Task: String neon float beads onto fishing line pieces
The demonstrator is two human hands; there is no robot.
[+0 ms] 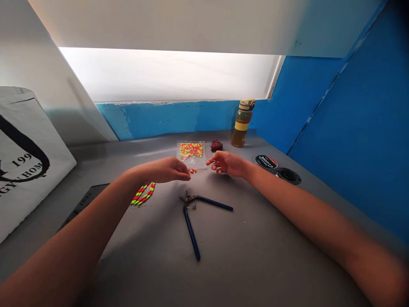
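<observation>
Leftmost, a white bag (19, 128) with a black band carries the black print "199" and, below it, a partly hidden line ending "HOM". Beside it, a dark flat item (83, 204) lies partly behind the left forearm; its lettering is not clearly legible. A strand of red and yellow-green beads (147, 195) rests on the grey table (255, 256), just beyond that forearm. The left hand (177, 169) points downward with thumb and fingers close together; whether they clamp anything cannot be told. A few loose-looking beads (192, 171) sit immediately right of its fingertips. Behind them lies a clear packet of beads (191, 150); in front, blue-handled pliers (191, 204) stand spread. The right hand (227, 163) has curled, spaced fingers near the beads; a hold on anything cannot be confirmed. Behind it are a dark red cord bundle (216, 146) and an upright bottle (242, 123) with a yellow band. Rightmost, a round black-and-red lid (266, 161) reads "CLASSIC", beside a black round container (289, 175).
</observation>
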